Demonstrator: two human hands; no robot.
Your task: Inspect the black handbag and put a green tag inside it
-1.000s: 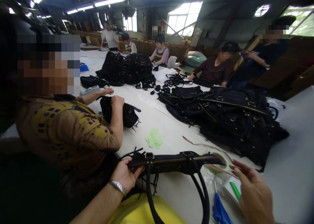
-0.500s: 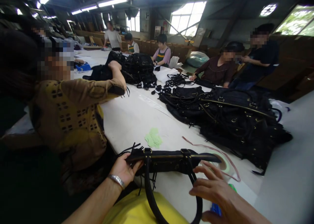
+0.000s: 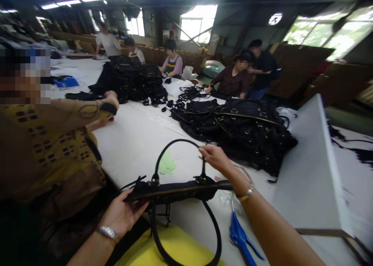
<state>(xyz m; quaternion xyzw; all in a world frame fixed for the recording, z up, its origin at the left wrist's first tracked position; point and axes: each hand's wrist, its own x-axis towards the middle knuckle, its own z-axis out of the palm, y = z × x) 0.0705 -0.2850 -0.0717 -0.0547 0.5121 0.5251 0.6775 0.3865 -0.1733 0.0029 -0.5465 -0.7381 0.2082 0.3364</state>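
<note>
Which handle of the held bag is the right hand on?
The far handle, arching up from the bag; the right hand pinches it. The near handle hangs down.

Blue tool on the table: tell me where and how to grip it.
Take its blue handle from the near side, probably with the right hand. The handle's two branches spread toward the wearer, while the thin metal tip points away, so fingers there would avoid it.

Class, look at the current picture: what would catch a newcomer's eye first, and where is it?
Probably the black handbag at lower centre, its end in the left hand while the right hand grips a raised handle. Next, the big black pile of bags beyond, beside a pale upright panel, and the bright blue tool at lower right.
</note>
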